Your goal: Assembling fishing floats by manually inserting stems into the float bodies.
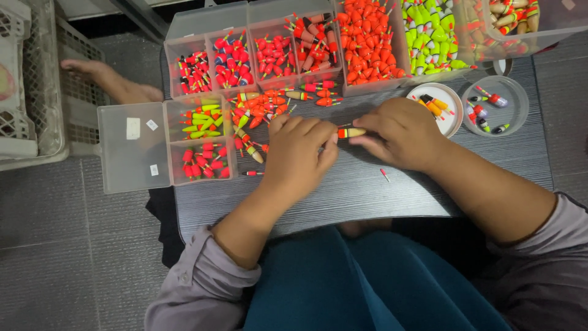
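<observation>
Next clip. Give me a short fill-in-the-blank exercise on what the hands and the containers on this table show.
1. The left hand and right hand hold a small orange and ____ float between them.
2. The white dish with floats sits to the ____ of the clear round tub.
3. A lone red pin lies on the dark ____.

Missing words: yellow; left; table

At frame centre, the left hand (298, 153) and right hand (398, 132) pinch an orange-and-yellow float (350, 132) between them over the dark table (367, 190). Compartmented boxes (202, 132) of bright floats fill the upper frame.
</observation>
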